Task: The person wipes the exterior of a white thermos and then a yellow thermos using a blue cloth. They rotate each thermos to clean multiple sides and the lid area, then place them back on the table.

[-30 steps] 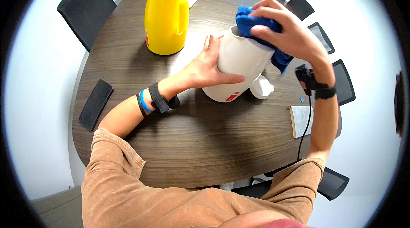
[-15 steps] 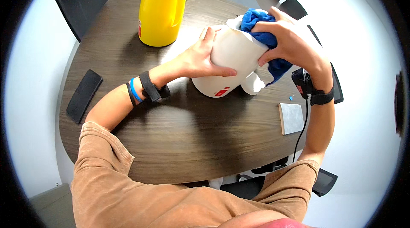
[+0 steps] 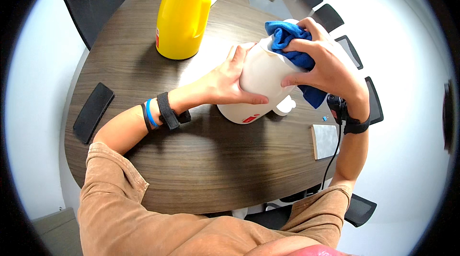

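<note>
A white insulated jug [image 3: 261, 75] stands on the table in front of me, its top toward the far right. My left hand [image 3: 229, 82] is clasped round its left side, thumb across the near face. At the jug's rim, a bunched blue cloth [image 3: 283, 34] is gripped in my right hand [image 3: 330, 66]. Part of the cloth pokes past the rim, and a loose end hangs down the jug's right side. The right thumb rests against the jug's outer wall. Low beside the jug lies a small white rounded piece [image 3: 285, 106], perhaps its stopper, partly hidden by the jug.
A yellow insulated jug [image 3: 182, 21] stands upright at the far left. A black phone-like slab [image 3: 94, 113] lies near the left table edge, and a pale notebook or block [image 3: 326, 141] at the right. A black cable [image 3: 330, 169] hangs from my right wrist device. Chairs [image 3: 93, 4] surround the table.
The cloth has shifted at the rim, with more of its fold showing on the far left side. My right hand has turned slightly with it. The whole view has shifted a little.
</note>
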`<state>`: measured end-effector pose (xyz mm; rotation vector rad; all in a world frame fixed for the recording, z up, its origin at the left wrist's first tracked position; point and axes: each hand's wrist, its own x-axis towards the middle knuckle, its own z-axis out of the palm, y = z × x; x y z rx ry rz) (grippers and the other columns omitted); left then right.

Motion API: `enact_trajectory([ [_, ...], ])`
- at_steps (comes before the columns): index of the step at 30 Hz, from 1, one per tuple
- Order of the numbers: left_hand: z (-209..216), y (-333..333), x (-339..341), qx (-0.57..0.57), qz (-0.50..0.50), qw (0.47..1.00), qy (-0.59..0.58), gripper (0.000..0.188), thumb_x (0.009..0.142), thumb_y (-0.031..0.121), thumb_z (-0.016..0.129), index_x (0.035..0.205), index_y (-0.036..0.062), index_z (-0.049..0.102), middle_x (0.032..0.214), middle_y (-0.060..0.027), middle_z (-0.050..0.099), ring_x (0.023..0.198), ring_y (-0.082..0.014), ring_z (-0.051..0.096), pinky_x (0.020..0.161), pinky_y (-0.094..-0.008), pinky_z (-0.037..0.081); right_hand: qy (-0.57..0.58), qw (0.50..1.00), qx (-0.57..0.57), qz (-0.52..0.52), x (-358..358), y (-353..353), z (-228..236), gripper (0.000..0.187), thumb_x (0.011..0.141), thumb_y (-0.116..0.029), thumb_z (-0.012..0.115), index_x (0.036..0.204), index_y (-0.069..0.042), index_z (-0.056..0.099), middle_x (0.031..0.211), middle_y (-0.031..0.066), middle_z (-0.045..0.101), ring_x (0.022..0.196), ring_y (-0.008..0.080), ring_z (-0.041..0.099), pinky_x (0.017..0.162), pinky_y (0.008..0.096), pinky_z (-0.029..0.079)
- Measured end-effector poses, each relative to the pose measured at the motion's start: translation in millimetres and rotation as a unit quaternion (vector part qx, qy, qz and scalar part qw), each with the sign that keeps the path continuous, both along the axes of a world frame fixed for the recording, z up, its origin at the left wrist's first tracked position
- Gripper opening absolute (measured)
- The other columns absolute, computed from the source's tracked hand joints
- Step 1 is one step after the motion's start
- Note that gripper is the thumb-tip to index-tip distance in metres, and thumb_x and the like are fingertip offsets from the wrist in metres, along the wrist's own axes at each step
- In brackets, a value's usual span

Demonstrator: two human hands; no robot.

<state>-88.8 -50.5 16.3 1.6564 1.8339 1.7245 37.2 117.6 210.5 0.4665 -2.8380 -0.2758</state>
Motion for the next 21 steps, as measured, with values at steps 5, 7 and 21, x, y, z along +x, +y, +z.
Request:
enact_trajectory([
  [5, 7, -3, 1, -0.011, 0.012, 1.000, 0.016, 0.118, 0.073, 0.043, 0.096, 0.153, 0.0019, 0.020, 0.144, -0.0258, 0.045, 0.137, -0.0385, 0.051, 0.113, -0.0493, 0.046, -0.038, 0.995, -0.093, -0.013, -12, 20, -8, 0.060, 0.066, -0.055, 0.097, 0.097, -0.007, 0.079, 0.125, 0.0164, 0.057, 0.112, 0.0327, 0.064, 0.091, 0.0382, 0.057],
  [7, 11, -3, 3, -0.018, 0.014, 1.000, 0.021, 0.115, 0.073, 0.039, 0.097, 0.150, 0.0013, 0.021, 0.146, -0.0257, 0.046, 0.138, -0.0361, 0.050, 0.114, -0.0483, 0.045, -0.051, 0.987, -0.151, 0.007, -17, 32, -13, 0.062, 0.065, -0.059, 0.097, 0.089, -0.006, 0.074, 0.123, 0.0129, 0.056, 0.108, 0.0280, 0.063, 0.087, 0.0367, 0.056],
  [21, 0, 7, -4, -0.005, 0.002, 1.000, 0.029, 0.123, 0.073, 0.040, 0.097, 0.156, -0.0015, 0.016, 0.146, -0.0258, 0.040, 0.139, -0.0379, 0.048, 0.115, -0.0502, 0.044, 0.122, 0.945, -0.260, 0.154, -26, 38, -5, 0.072, 0.078, -0.044, 0.090, 0.137, -0.017, 0.059, 0.133, 0.0120, 0.064, 0.118, 0.0308, 0.067, 0.101, 0.0423, 0.058],
])
